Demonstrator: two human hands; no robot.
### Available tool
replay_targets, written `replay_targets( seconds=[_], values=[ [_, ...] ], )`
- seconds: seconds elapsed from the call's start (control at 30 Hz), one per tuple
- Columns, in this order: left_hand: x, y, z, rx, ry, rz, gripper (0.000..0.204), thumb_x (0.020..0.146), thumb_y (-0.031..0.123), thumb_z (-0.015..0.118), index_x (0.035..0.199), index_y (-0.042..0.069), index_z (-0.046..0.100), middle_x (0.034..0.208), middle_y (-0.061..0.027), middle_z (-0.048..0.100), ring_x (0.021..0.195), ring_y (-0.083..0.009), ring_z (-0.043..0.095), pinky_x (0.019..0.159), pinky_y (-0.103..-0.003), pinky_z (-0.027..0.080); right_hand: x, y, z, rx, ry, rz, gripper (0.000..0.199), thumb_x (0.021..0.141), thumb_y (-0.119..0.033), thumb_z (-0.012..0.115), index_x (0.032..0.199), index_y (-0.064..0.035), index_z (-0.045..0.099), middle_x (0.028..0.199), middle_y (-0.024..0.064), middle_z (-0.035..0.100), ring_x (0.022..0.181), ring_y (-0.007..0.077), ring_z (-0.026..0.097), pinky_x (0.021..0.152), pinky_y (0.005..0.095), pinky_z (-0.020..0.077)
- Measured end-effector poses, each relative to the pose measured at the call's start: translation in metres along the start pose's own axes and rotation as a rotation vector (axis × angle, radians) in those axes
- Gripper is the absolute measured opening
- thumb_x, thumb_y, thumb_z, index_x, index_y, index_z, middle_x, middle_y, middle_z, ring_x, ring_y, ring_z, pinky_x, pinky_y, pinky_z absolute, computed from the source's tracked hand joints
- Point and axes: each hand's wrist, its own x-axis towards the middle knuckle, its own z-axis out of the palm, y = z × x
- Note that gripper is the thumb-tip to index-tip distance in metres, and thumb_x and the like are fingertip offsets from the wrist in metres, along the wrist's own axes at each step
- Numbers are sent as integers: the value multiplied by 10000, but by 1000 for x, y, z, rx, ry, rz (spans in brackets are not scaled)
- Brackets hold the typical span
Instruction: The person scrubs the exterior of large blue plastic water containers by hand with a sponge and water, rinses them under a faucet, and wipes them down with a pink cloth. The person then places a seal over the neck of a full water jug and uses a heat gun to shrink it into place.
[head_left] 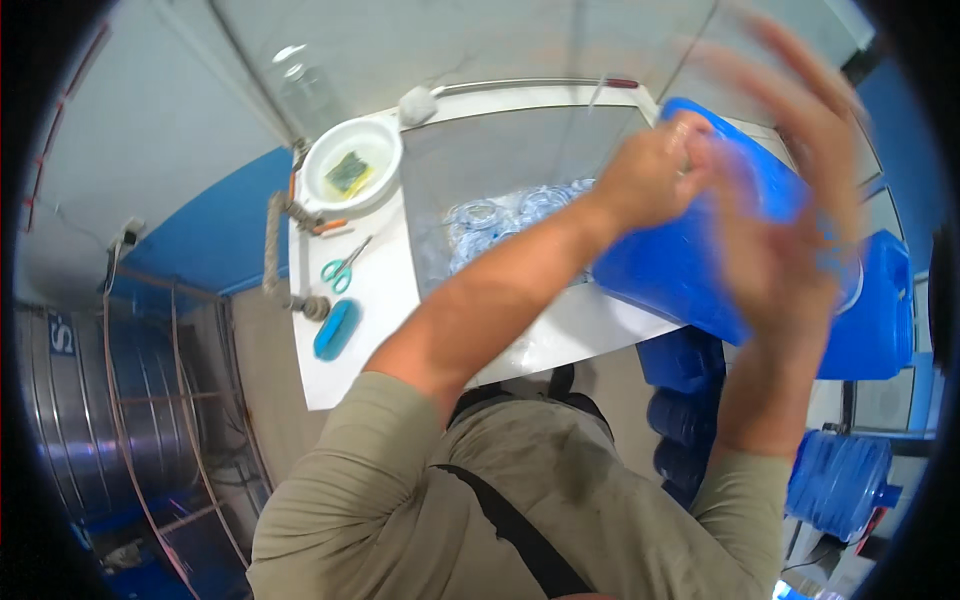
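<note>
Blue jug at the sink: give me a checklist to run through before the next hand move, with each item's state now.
1. Blue jug supported on the white counter edge: ok, it lies tilted across the sink corner.
2. Left hand in contact with the jug: ok, closed at its upper end; what it grips, cannot tell.
3. Right hand grip: not ok, open, fingers spread, motion-blurred over the jug.
4. Sink free for the jug: not ok, clear bluish pieces lie in it.
5. Scissors away from the hands: ok, far left on the counter.
6. Jug cap state: cannot tell, hidden by the hands.
</note>
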Motion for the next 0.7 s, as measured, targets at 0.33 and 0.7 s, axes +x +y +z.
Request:
replay_targets(
  seconds=[0.33,0.7],
  values=[
    [82,-162,57,-298,-336,-374,378,990,329,599,1261,66,618,1188,-86,668,1114,-145,593,976,-321,470,-377,181,-94,96,210,1296,527,987,-273,639,1384,33,479,1302,151,587,1178,223,558,1022,344,429],
    [89,-291,51,-289,-213,-1198,501,1029,417,485,1355,48,577,1224,-129,663,1090,-244,636,890,-409,532,-308,251,-23,712,26,1156,610,902,-250,708,1420,-25,478,1197,220,669,1098,326,662,959,411,508]
  ],
)
